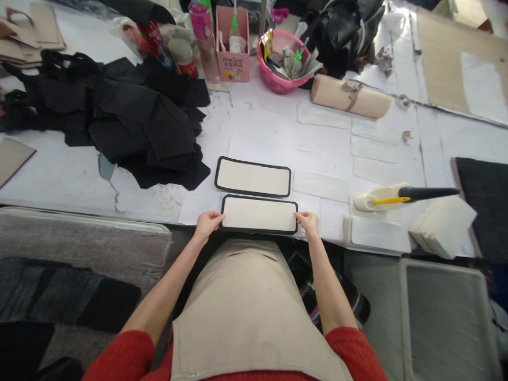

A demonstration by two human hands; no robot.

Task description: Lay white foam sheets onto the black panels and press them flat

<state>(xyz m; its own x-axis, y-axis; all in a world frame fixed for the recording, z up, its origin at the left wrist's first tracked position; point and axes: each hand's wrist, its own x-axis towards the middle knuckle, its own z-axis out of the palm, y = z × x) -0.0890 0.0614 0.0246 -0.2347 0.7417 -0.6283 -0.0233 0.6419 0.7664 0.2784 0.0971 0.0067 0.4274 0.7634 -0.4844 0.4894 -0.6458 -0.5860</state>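
A cream rectangular panel with a black border (260, 214) lies at the table's front edge, between my hands. My left hand (208, 223) pinches its left end, and my right hand (308, 222) pinches its right end. Just beyond it rests a second black-bordered cream panel (253, 177), slightly curled and touched by neither hand. To the right of that panel is a thin whitish strip (320, 185) lying flat. A stack of pale rectangular pieces (377, 234) sits to the right of my right hand.
Black cut pieces (130, 116) are heaped at the left. A white container (377, 198) with a black-handled tool and a yellow brush (391, 200) stands at the right. Further back are a pink basin (278, 79) and a rolled beige sheet (349, 96). A grey tray (405, 317) is lower right.
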